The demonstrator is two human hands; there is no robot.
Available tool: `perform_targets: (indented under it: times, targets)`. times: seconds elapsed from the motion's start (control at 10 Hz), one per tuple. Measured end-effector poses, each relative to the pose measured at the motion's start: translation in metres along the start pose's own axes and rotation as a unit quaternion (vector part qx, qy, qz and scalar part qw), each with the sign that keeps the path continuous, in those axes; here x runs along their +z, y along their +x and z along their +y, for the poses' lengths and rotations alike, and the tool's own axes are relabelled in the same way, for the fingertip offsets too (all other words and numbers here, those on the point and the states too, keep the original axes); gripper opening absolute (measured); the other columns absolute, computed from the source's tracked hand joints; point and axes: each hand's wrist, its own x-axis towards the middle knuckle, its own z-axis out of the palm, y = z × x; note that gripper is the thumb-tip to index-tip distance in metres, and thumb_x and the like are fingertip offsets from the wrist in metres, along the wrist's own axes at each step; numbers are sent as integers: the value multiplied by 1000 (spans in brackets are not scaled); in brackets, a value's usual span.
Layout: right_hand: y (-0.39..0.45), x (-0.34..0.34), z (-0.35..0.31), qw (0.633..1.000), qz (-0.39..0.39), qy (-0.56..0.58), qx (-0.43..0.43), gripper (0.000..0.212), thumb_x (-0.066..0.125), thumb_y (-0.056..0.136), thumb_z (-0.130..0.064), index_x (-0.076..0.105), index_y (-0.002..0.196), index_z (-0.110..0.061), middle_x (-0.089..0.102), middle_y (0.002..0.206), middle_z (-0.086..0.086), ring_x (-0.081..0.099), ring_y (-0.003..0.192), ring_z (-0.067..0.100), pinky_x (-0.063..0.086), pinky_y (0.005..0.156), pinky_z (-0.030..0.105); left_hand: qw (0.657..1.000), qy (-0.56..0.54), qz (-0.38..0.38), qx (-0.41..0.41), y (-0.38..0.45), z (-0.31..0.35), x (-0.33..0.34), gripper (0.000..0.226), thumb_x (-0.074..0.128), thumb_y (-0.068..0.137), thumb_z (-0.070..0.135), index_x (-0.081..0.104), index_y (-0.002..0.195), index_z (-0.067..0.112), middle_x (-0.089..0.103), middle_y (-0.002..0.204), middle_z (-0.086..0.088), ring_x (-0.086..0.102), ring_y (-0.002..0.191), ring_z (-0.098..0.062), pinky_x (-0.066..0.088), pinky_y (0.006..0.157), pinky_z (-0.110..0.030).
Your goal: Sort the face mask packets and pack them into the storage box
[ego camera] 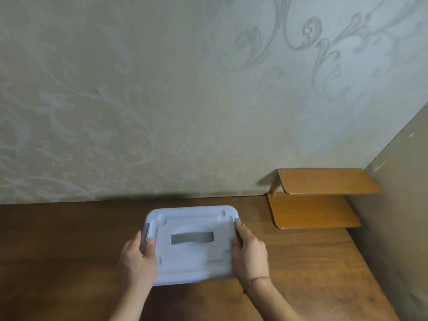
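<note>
A white storage box point(192, 256) with its lid on sits on the dark wooden table point(69, 251), near the front middle. A grey handle lies flat in the middle of the lid. My left hand point(139, 258) holds the grey latch point(145, 237) on the box's left side, thumb on the lid. My right hand point(250, 251) grips the right side, fingers over the grey latch point(237, 222) there. No face mask packets are in view.
A small two-tier wooden shelf point(324, 181) stands in the back right corner against the patterned wall. A plain side wall point(398, 216) bounds the table on the right.
</note>
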Motion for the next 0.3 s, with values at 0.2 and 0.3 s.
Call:
perform_targets:
  times: [0.2, 0.3]
  targets:
    - [14, -3, -4, 999, -48, -18, -2, 44, 53, 95, -28, 50, 139, -29, 63, 128, -8, 59, 114, 17, 49, 93, 30, 997, -60, -36, -37, 21, 2, 3, 43, 54, 98, 30, 59, 132, 4, 60, 120, -22, 54, 115, -41, 41, 99, -48]
    - [3, -33, -5, 998, 8, 6, -60, 54, 59, 88, -52, 45, 138, -38, 47, 147, -8, 43, 136, 14, 38, 110, 29, 973, -183, 23, -140, -6, 3, -7, 32, 49, 103, 23, 57, 131, 11, 51, 142, -18, 44, 132, -34, 31, 110, -43]
